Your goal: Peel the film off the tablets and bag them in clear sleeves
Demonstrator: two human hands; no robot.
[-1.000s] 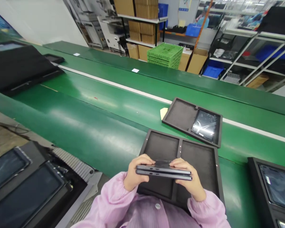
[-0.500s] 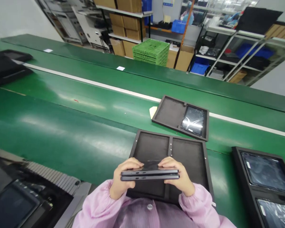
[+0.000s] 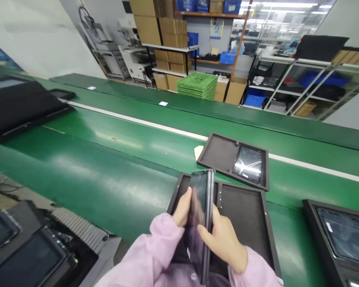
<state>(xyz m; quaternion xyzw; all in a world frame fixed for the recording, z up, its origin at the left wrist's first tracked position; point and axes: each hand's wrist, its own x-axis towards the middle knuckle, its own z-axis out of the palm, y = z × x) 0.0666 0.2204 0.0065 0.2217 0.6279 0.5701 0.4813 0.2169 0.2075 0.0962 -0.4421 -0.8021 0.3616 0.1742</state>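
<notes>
Two slim dark tablets [image 3: 199, 183], stacked face to face or back to back, stand on edge between my hands above a black foam tray [image 3: 242, 207]. My left hand [image 3: 183, 207] grips them from the left, its fingers partly hidden behind the glossy screen that mirrors them. On the other side, my right hand [image 3: 224, 237] is closed round the stack, its thumb across the near edges. Beneath the tablets, the tray has two recesses; the right one holds nothing, and the left is largely covered by my hands and the tablets.
Beyond lies another foam tray [image 3: 219, 151] with one tablet [image 3: 249, 163] in its right recess. A tray with tablets [image 3: 347, 235] sits at the right. More tablets [image 3: 26, 259] rest at lower left, near a grey slatted strip [image 3: 74, 227]. Black trays [image 3: 24, 105] occupy the far left.
The two tablets have turned from lying flat and level to standing on edge, pointing away from me. Both hands have shifted their hold with them. My view has tilted up slightly.
</notes>
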